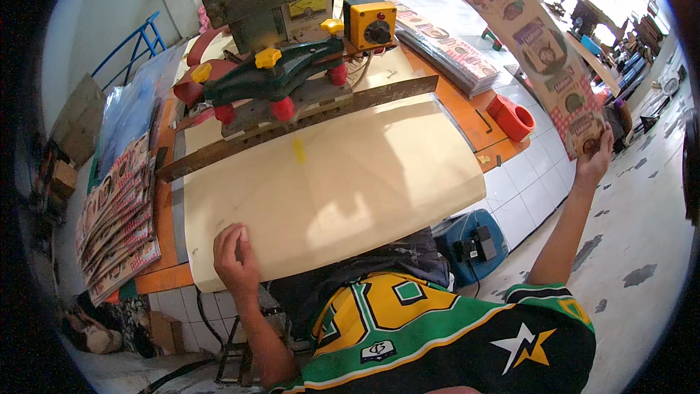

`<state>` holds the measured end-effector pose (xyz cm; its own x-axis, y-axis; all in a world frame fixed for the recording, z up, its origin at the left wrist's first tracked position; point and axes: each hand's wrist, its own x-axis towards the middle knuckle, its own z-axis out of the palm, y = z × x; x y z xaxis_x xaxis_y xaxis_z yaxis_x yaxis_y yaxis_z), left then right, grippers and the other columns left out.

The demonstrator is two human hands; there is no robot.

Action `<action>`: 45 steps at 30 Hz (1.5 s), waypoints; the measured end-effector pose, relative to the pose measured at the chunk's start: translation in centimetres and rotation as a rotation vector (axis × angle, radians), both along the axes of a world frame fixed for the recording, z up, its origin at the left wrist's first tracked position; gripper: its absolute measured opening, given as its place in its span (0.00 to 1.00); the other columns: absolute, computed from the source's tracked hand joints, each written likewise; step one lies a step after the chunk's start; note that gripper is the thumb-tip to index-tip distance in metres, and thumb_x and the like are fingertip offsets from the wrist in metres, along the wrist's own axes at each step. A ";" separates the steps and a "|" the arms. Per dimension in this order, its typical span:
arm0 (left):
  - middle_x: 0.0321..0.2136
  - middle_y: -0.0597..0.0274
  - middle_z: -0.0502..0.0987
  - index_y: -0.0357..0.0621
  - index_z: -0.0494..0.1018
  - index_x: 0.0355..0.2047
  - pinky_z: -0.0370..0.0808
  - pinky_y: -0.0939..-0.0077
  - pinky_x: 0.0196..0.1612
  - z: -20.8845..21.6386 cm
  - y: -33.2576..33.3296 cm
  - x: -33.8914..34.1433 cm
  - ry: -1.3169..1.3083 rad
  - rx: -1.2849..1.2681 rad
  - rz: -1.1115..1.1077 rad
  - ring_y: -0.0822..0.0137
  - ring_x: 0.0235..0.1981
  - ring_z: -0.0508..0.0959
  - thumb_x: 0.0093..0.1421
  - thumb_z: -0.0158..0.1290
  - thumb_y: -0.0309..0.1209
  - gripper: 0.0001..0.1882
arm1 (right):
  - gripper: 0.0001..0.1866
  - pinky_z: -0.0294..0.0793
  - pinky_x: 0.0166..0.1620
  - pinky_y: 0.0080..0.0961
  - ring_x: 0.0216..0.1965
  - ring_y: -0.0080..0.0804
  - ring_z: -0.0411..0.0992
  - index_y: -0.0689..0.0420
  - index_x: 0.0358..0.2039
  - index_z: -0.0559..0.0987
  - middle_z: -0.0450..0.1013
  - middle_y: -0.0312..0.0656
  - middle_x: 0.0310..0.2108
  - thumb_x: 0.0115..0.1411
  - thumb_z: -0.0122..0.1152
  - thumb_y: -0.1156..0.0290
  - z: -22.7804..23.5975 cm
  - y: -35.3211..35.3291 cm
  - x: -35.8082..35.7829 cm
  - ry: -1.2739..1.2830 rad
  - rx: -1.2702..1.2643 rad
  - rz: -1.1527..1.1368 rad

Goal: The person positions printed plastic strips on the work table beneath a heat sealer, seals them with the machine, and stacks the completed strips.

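Observation:
My right hand (594, 158) is raised at the far right, its fingers closed on the lower end of a long printed packaging sheet (543, 47). The sheet, with food pictures and a red checked edge, slants up past the top of the view. My left hand (237, 254) rests on the near left part of a cream sheet (328, 182), its fingers loosely bent and apart, holding nothing. This cream sheet covers the worktable and curls over its near edge. Beyond it stands a press machine with a long metal bar (299, 128) across the sheet.
Yellow star knobs (267, 58) and a yellow control box (370, 23) sit on the machine. Printed sheets (120, 211) lie fanned at left; another stack (448, 44) lies behind at right. A red tape roll (510, 117) and hex key (483, 120) lie on the orange tabletop (456, 95).

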<state>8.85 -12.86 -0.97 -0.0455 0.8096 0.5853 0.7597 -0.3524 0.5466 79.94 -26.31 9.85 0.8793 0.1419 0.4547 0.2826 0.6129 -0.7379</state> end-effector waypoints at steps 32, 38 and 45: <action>0.37 0.65 0.81 0.42 0.78 0.40 0.74 0.75 0.44 2.8 2.8 -15.9 -0.559 -0.124 -0.291 0.73 0.38 0.76 0.63 0.64 0.39 0.14 | 0.17 0.74 0.53 0.25 0.46 0.29 0.78 0.61 0.52 0.77 0.79 0.41 0.46 0.70 0.58 0.63 -3.0 14.5 -21.3 -0.440 -0.434 1.215; 0.37 0.64 0.81 0.36 0.77 0.38 0.73 0.75 0.45 0.6 2.6 -16.0 -0.769 -0.203 -0.265 0.73 0.38 0.76 0.64 0.64 0.36 0.14 | 0.21 0.73 0.54 0.26 0.46 0.23 0.76 0.63 0.53 0.80 0.80 0.38 0.45 0.68 0.62 0.61 -5.6 13.0 -20.3 -0.410 -0.781 1.078; 0.47 0.55 0.78 0.31 0.66 0.56 0.78 0.74 0.50 3.7 4.0 -13.7 -0.930 -0.366 -0.471 0.68 0.45 0.80 0.67 0.56 0.32 0.22 | 0.18 0.79 0.44 0.21 0.39 0.27 0.79 0.66 0.46 0.78 0.79 0.44 0.39 0.60 0.59 0.66 -2.4 12.7 -22.6 -0.024 -0.560 1.136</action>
<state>-4.85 -8.88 2.78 0.0147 0.9788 0.2041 -0.1692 -0.1987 0.9653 57.34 -13.66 7.47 0.1286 0.9864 0.1022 -0.1794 0.1245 -0.9759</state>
